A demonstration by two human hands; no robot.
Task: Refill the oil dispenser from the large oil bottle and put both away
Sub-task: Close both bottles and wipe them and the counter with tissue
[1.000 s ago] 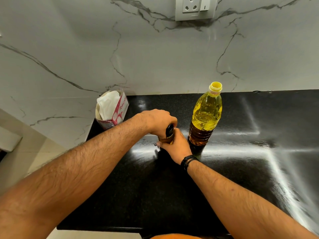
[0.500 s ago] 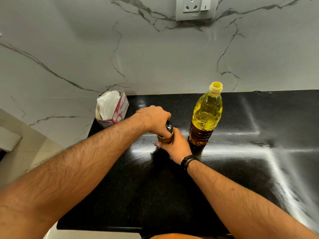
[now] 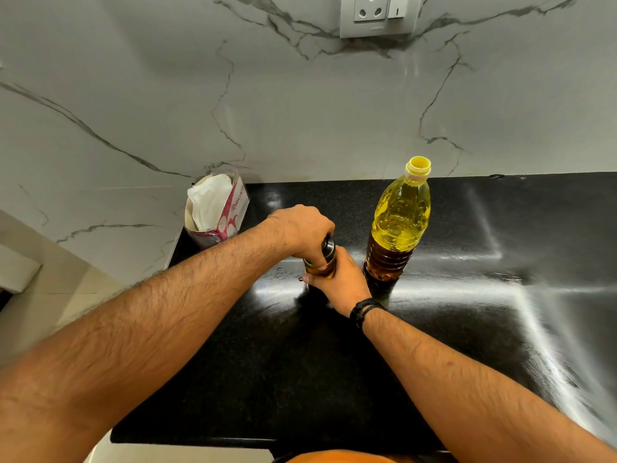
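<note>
Black counter (image 3: pixel 467 329), left hand (image 3: pixel 302 228) atop dispenser (image 3: pixel 325 259) (cap), right hand (image 3: pixel 344 284) gripping

Two hands (image 3: pixel 302 230), one oil dispenser (image 3: pixel 325 259), one large oil bottle (image 3: pixel 399 222)

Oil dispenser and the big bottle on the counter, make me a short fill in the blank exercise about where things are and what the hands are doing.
1. The left hand grips the ____ of the oil dispenser.
2. The right hand holds the dispenser's ____.
3. The large oil bottle stands upright to the ____ of the dispenser.
4. The tissue box sits against the ____ wall.

Missing words: top; body; right; marble
</note>
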